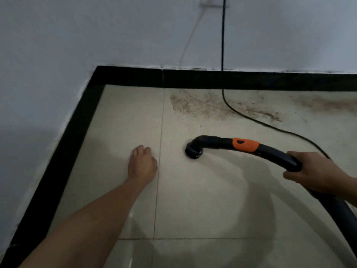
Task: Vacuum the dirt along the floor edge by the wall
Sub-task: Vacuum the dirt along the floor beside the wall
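Lots of brown, crumbly dirt [210, 106] on the pale tiled floor [202, 200], just beside the black strip [251, 80] at the foot of the white wall [135, 35]. Further right along the same edge, a darker smudgy patch [318, 102] as well. None of it sucked up yet, by the look of things. Tile in the left corner clean-looking, maybe never dirty; hard to say. Most of the job left to do, likely.

Down on the floor, a round black vacuum head [193, 151], near the dirt but not on it, and well short of the wall edge. Behind it a bent black tube with an orange band [245, 145], then a fat black hose [343, 215] off toward the bottom right. Down the wall from the top, a thin black power cord [222, 45], across the dirt and away to the right behind the tube.

Two hands in view. Wrapped tight round the back end of the tube, the right hand [313, 171], fingers curled under it, arm in from the right edge. Out in front on a long straight arm, the left hand [143, 163], low by the floor, to the left of the vacuum head and apart from it. Fingers loosely bent, nothing in them. Touching the tile or just above it? Cannot tell.

Next, probably: push the head forward into the dirt, right up to the black strip, with care around the cord
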`<state>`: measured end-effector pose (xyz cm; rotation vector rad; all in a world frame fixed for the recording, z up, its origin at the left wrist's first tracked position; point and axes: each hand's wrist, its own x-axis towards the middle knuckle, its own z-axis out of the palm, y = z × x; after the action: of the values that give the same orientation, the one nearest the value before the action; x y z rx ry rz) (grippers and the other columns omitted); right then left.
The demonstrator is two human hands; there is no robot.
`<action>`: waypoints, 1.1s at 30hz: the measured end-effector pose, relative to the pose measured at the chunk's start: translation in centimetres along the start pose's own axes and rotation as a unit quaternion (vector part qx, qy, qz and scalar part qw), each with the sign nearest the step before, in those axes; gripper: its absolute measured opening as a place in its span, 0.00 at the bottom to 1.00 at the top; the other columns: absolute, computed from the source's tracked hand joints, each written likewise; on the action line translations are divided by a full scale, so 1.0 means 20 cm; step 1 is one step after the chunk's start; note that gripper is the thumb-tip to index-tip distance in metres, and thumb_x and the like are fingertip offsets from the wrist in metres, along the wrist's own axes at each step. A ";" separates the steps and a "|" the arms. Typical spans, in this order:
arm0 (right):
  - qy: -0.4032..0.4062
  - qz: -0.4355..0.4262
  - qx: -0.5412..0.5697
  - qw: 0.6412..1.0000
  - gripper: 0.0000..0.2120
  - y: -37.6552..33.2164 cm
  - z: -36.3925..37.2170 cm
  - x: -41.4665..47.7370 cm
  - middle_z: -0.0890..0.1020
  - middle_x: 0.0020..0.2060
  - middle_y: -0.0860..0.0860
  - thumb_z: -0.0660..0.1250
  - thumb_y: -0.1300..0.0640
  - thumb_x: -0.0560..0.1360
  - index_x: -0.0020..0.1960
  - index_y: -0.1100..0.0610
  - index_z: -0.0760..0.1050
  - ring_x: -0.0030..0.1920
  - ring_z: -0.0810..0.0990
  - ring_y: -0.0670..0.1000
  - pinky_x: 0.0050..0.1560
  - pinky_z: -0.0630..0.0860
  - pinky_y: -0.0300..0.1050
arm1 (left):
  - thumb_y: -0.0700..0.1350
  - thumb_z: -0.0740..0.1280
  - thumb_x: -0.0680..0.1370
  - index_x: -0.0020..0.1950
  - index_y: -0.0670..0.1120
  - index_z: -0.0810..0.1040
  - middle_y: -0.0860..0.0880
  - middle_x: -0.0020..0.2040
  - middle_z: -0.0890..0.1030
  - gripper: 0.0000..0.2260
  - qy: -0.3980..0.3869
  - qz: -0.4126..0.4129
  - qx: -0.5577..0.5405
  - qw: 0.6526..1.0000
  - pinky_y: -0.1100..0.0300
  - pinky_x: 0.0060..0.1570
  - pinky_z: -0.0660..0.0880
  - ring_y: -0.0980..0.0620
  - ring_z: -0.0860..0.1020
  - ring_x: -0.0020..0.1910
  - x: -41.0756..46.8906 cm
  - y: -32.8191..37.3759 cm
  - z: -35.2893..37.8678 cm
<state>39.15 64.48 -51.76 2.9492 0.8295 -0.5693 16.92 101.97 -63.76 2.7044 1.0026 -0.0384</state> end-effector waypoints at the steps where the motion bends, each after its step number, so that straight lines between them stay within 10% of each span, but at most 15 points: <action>1: -0.003 0.000 0.014 1.000 0.11 0.02 0.03 -0.03 0.79 0.27 0.48 0.72 0.41 0.71 0.41 0.44 0.72 0.28 0.78 0.44 0.31 0.74 0.45 | 0.44 0.60 0.78 0.63 0.39 0.72 0.39 0.64 0.70 0.15 0.002 0.002 0.004 1.000 0.50 0.61 0.65 0.41 0.66 0.64 0.01 0.02 0.01; 7: 0.069 0.079 0.215 0.971 0.12 0.07 0.14 -0.07 0.82 0.27 0.45 0.71 0.44 0.74 0.42 0.51 0.75 0.25 0.80 0.44 0.30 0.73 0.46 | 0.40 0.63 0.77 0.65 0.32 0.72 0.30 0.67 0.69 0.18 0.049 0.014 0.010 0.999 0.42 0.67 0.63 0.32 0.66 0.67 0.02 0.07 0.12; 33: 0.108 0.097 0.249 0.958 0.18 -0.72 0.18 0.81 0.82 0.41 0.55 0.65 0.40 0.76 0.53 0.55 0.70 0.37 0.83 0.58 0.43 0.81 0.57 | 0.48 0.51 0.78 0.69 0.39 0.72 0.37 0.71 0.69 0.24 0.067 -0.016 0.008 0.998 0.46 0.71 0.62 0.38 0.65 0.71 0.03 0.04 0.20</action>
<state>43.37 84.51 -59.82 3.5510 0.4420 -0.5110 18.11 100.81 -67.61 2.7361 1.0878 0.1322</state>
